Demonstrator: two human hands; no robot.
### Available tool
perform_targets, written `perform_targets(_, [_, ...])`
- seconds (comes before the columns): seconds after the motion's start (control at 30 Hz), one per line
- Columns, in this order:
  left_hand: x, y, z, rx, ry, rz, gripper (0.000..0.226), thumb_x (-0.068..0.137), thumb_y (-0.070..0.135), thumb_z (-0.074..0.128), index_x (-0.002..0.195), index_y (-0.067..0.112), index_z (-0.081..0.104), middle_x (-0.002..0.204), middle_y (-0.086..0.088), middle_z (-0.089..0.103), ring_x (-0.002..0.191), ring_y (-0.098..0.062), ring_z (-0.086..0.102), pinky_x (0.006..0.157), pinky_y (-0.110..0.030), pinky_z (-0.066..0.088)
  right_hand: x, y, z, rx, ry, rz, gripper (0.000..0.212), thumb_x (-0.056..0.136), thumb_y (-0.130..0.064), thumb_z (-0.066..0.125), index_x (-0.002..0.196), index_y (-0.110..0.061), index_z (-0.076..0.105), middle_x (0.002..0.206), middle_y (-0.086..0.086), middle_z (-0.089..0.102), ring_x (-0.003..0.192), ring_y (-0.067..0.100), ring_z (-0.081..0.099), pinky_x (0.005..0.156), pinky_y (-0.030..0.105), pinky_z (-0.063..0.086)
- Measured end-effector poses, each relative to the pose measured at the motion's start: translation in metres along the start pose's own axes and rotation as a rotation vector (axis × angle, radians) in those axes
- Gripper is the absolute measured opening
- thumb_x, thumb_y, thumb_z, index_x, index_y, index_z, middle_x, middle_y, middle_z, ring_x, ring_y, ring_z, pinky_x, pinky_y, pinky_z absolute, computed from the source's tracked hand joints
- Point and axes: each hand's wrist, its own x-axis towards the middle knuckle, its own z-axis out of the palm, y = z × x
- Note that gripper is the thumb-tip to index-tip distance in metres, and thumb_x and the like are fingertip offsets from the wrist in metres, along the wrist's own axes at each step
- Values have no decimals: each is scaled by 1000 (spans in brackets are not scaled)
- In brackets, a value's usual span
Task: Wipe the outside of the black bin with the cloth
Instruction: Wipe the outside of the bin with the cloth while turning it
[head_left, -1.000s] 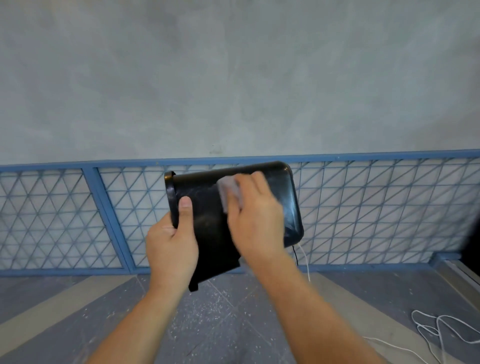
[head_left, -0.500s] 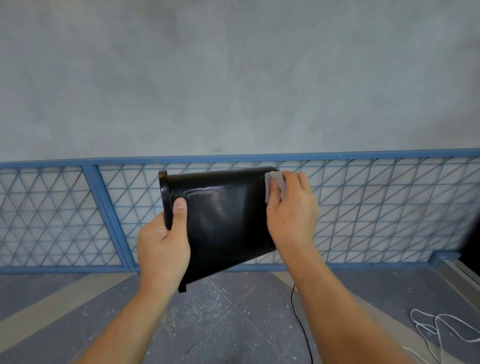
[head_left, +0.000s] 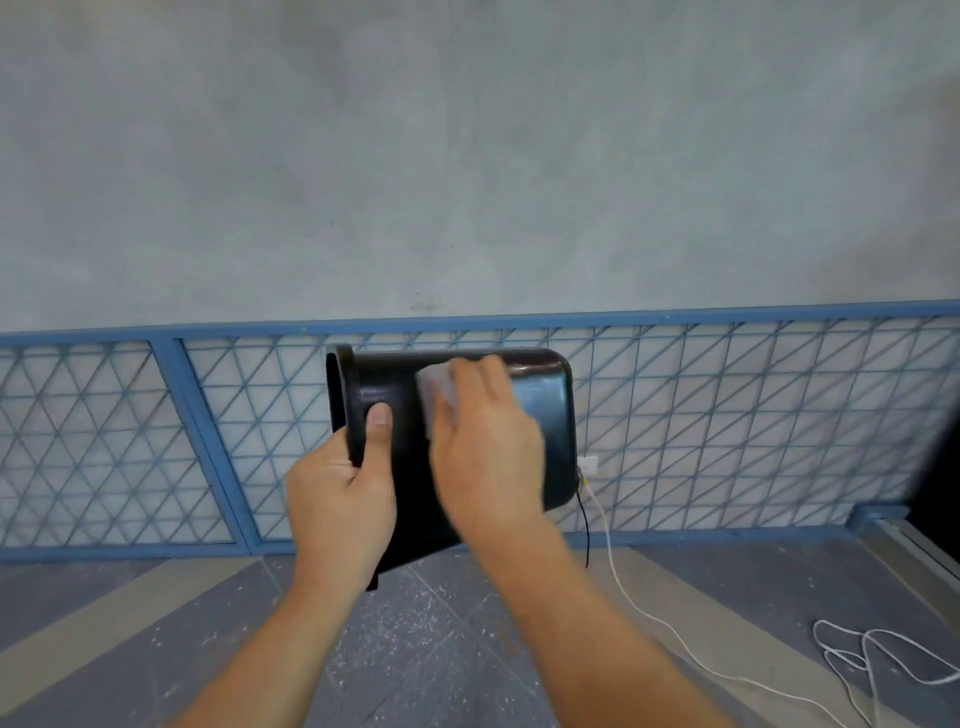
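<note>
A glossy black bin (head_left: 550, 410) is held up in the air on its side, its open rim to the left and its base to the right. My left hand (head_left: 340, 499) grips the rim, thumb lying on the outer wall and fingers hidden inside. My right hand (head_left: 485, 447) presses a pale grey cloth (head_left: 434, 389) flat against the bin's outer wall near the middle. The hand is motion-blurred and covers most of the cloth.
A blue metal lattice fence (head_left: 727, 415) runs along a grey wall (head_left: 467, 156) behind the bin. On the grey tiled floor (head_left: 441, 649), a white cable (head_left: 857, 660) lies coiled at the right; a thin black cord (head_left: 586, 530) hangs by the bin's base.
My right hand slid the cloth from the bin's right end back left to the middle of the wall. The bin tilted so its rounded base shows again. My left hand kept its grip.
</note>
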Motion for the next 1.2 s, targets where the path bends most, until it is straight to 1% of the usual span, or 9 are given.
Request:
perform_targets(0.1, [0,3,1,-20,14,-22,58,102,52,46,56,16,48,51,-1,49,51,-17,50,49,-30,30,-4,-3,3,2,-26,-84,30,100,-35,44,111,-16,64,106,3,59,70,27,64,52,33,48])
perform_targets(0.17, [3,1,-7,-44,14,-46,58,102,52,47,61,12,55,55,-6,54,56,-16,54,50,-29,34,10,26,-8,29,7,98,39,101,-40,39,118,-15,64,116,6,61,84,33,67,66,43,56])
perform_targets(0.27, [7,-3,-14,-45,5,-50,65,101,53,46,71,-1,61,62,-16,59,58,-18,56,49,-21,39,18,60,-19,-10,57,351,35,106,-36,43,124,-14,63,124,5,58,92,35,65,76,44,53])
perform_targets(0.43, [-3,5,2,-23,-6,-8,71,95,61,41,67,-2,58,59,-18,59,56,-23,57,49,-27,39,2,11,-4,0,45,20,42,101,-41,35,113,-13,64,111,6,61,71,32,66,53,43,55])
perform_targets(0.6, [1,1,-10,-96,28,-82,62,102,51,48,59,7,53,56,-6,53,58,-21,55,52,-29,36,11,67,-18,-41,69,275,35,106,-38,39,126,-17,60,120,-1,57,82,29,66,69,44,55])
perform_targets(0.77, [12,-1,-8,-156,81,-189,73,100,59,48,80,-9,62,76,-26,64,64,-24,58,58,-33,43,-43,42,-1,-48,-15,-19,14,101,-25,60,112,-16,63,101,0,59,63,19,62,47,36,54])
perform_targets(0.97, [11,-4,-10,-172,116,-222,72,100,61,48,82,-6,64,79,-25,66,68,-27,61,61,-35,46,-41,81,-9,-36,158,221,34,108,-41,43,119,-16,64,104,-3,58,66,22,63,53,41,55])
perform_targets(1.1, [6,9,4,-147,125,-190,69,102,56,48,66,-2,55,59,-11,55,57,-24,54,53,-31,37,-73,35,6,5,46,-6,18,100,-27,55,113,-19,64,96,-4,56,60,17,59,41,31,46])
perform_targets(1.2, [11,5,4,-144,131,-209,70,101,58,48,75,-5,62,67,-16,62,60,-22,56,54,-30,39,-66,45,2,-11,36,-67,14,98,-23,56,112,-22,59,95,-2,56,61,20,59,41,32,47])
